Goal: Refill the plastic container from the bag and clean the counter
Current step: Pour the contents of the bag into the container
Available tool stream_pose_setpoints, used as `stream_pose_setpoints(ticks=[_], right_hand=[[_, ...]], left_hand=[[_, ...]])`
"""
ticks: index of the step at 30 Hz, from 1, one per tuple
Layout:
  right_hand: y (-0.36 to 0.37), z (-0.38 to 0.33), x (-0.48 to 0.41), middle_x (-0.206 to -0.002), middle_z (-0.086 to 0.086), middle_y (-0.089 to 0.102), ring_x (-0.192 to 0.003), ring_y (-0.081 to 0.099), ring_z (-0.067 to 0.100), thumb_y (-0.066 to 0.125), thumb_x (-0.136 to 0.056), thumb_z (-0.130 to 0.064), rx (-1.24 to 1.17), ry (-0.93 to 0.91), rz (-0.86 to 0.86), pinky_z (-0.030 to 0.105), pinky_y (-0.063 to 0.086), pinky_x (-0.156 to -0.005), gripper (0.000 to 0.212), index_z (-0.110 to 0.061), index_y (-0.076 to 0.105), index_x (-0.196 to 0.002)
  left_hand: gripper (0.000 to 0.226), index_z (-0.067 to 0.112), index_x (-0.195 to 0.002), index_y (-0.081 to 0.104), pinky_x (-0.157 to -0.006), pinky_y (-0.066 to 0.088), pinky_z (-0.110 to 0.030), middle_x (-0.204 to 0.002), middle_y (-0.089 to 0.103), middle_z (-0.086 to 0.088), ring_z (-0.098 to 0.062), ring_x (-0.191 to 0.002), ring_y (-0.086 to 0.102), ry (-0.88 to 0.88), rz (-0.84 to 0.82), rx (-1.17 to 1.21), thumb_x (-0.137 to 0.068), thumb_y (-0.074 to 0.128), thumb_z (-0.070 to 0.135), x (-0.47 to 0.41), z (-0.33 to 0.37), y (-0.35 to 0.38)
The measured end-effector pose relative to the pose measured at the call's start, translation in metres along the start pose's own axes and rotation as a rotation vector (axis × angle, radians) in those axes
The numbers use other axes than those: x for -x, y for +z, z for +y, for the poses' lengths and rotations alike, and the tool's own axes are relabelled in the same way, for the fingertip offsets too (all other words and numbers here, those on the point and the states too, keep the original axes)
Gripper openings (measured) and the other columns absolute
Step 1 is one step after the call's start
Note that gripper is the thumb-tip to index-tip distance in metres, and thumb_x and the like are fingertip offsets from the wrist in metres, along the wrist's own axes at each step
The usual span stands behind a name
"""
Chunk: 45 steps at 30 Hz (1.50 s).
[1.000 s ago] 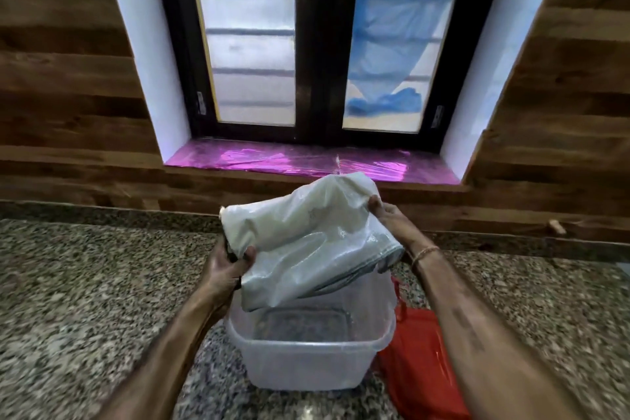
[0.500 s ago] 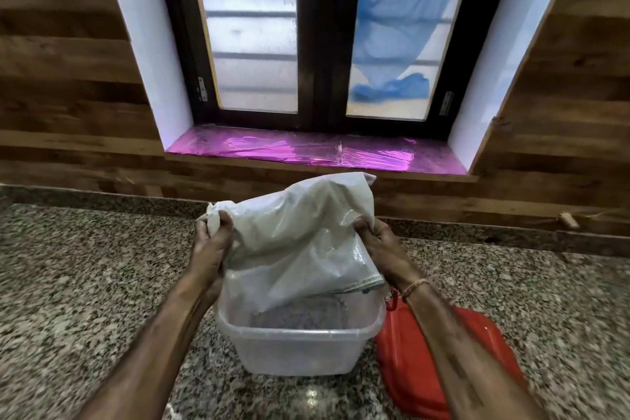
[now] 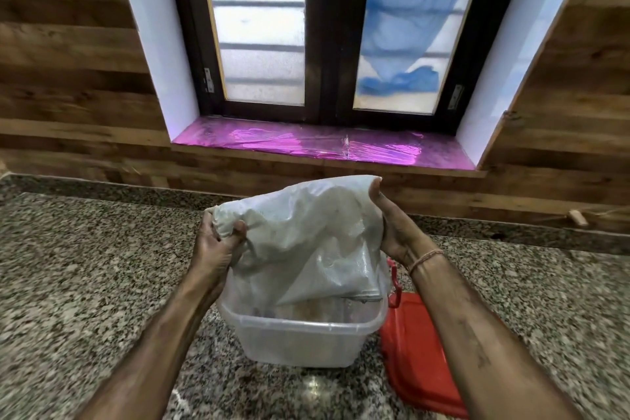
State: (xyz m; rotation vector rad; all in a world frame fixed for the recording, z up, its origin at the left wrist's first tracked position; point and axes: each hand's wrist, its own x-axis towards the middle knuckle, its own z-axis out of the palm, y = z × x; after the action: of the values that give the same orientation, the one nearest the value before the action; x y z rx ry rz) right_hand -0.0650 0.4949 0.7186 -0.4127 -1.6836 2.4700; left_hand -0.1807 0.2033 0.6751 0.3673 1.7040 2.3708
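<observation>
A whitish plastic bag (image 3: 306, 232) is held upside down over a clear plastic container (image 3: 300, 344) that stands on the granite counter (image 3: 85, 266). The bag's mouth hangs inside the container's rim. My left hand (image 3: 218, 242) grips the bag's upper left corner. My right hand (image 3: 392, 225) grips its upper right corner, thumb at the top. Pale contents show dimly at the container's bottom under the bag. The red lid (image 3: 419, 351) lies flat on the counter just right of the container, partly under my right forearm.
A wood-panelled wall runs behind the counter, with a window and a shiny pink-covered sill (image 3: 324, 143). A small cork-like piece (image 3: 578, 217) sits on the ledge at the back right.
Both hands raised the bag's closed end, tipping it from slanted to steeply upside down. The mouth dropped deeper into the container, and contents now cover its bottom.
</observation>
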Motion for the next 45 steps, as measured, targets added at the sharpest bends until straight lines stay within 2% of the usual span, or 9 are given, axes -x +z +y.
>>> stream_pose_setpoints(ticks=[4,8,12,20,25,29,32,35,45], right_hand=[[0.010,0.011,-0.002,-0.134,0.013,0.065,-0.120,0.066,0.033,0.074,-0.069,-0.071,-0.001,-0.083,0.077,0.059,0.052,-0.103,0.094,-0.018,0.046,-0.141],[0.019,0.021,0.001,-0.116,0.007,0.065,-0.103,0.070,0.024,0.074,-0.078,-0.053,-0.001,-0.185,0.099,0.043,0.062,-0.084,0.060,-0.021,0.051,-0.124],[0.020,0.027,0.002,-0.118,0.004,0.068,-0.124,0.063,0.033,0.078,-0.072,-0.057,0.066,-0.264,0.180,0.049,0.055,-0.103,0.058,-0.024,0.058,-0.114],[0.014,0.042,0.012,-0.138,0.016,0.063,-0.131,0.058,0.038,0.066,-0.087,-0.043,0.085,-0.383,0.193,0.062,0.048,-0.107,0.055,-0.018,0.049,-0.133],[0.006,0.025,0.015,-0.119,0.007,0.073,-0.109,0.070,0.025,0.073,-0.080,-0.040,-0.091,-0.296,0.078,0.042,0.061,-0.089,0.058,-0.014,0.051,-0.126],[0.009,0.013,0.012,-0.121,0.019,0.069,-0.108,0.068,0.031,0.073,-0.083,-0.051,-0.091,-0.276,0.144,0.051,0.056,-0.097,0.063,-0.003,0.060,-0.122],[0.007,0.000,0.011,-0.095,0.005,0.070,-0.085,0.066,0.018,0.075,-0.089,-0.040,0.016,-0.251,0.213,0.036,0.059,-0.072,0.024,-0.018,0.066,-0.095],[-0.001,-0.012,0.015,-0.077,-0.006,0.068,-0.069,0.061,0.010,0.074,-0.092,-0.024,0.167,-0.284,0.252,0.027,0.052,-0.060,0.012,-0.019,0.065,-0.087],[-0.012,-0.043,0.031,-0.103,0.022,0.073,-0.093,0.073,0.022,0.083,-0.085,-0.020,0.675,-0.310,0.046,0.033,0.061,-0.082,0.026,-0.017,0.078,-0.110]], left_hand=[[0.046,0.029,-0.103,0.055,-0.059,0.061,-0.027,-0.096,0.069,0.003,-0.009,-0.076,0.070,0.043,-0.036,-0.046,-0.075,0.090,0.020,0.000,-0.002,0.000],[0.046,0.011,-0.122,0.058,-0.063,0.060,-0.023,-0.095,0.072,0.003,-0.011,-0.080,0.069,0.068,-0.060,-0.080,-0.081,0.077,0.015,0.002,-0.001,0.000],[0.016,0.012,-0.104,0.064,-0.060,0.060,-0.024,-0.087,0.072,0.000,-0.010,-0.072,0.068,0.043,-0.022,-0.006,-0.090,0.072,0.013,0.005,-0.001,0.002],[0.021,0.018,-0.092,0.061,-0.054,0.055,-0.017,-0.069,0.072,0.011,0.000,-0.058,0.064,0.039,0.079,0.120,-0.096,0.062,-0.002,0.006,0.004,0.010],[0.011,0.022,-0.080,0.068,-0.062,0.058,-0.020,-0.076,0.071,0.007,-0.004,-0.066,0.064,0.005,0.061,0.192,-0.082,0.077,0.017,0.013,0.016,0.003],[0.028,0.020,-0.077,0.067,-0.061,0.057,-0.020,-0.074,0.071,0.009,-0.003,-0.065,0.064,-0.022,0.085,0.171,-0.096,0.062,0.000,0.015,0.016,-0.001],[0.010,0.019,-0.084,0.062,-0.059,0.056,-0.020,-0.075,0.070,0.008,-0.004,-0.065,0.063,0.003,0.099,0.185,-0.085,0.072,0.017,0.020,0.024,-0.002],[0.009,0.019,-0.087,0.060,-0.056,0.055,-0.018,-0.073,0.070,0.010,-0.002,-0.063,0.063,0.016,0.133,0.172,-0.089,0.068,0.015,0.021,0.031,-0.004],[0.013,0.006,-0.096,0.071,-0.054,0.055,-0.017,-0.071,0.076,0.005,-0.002,-0.059,0.066,0.031,0.101,-0.161,-0.087,0.075,0.014,0.013,0.052,-0.001]])
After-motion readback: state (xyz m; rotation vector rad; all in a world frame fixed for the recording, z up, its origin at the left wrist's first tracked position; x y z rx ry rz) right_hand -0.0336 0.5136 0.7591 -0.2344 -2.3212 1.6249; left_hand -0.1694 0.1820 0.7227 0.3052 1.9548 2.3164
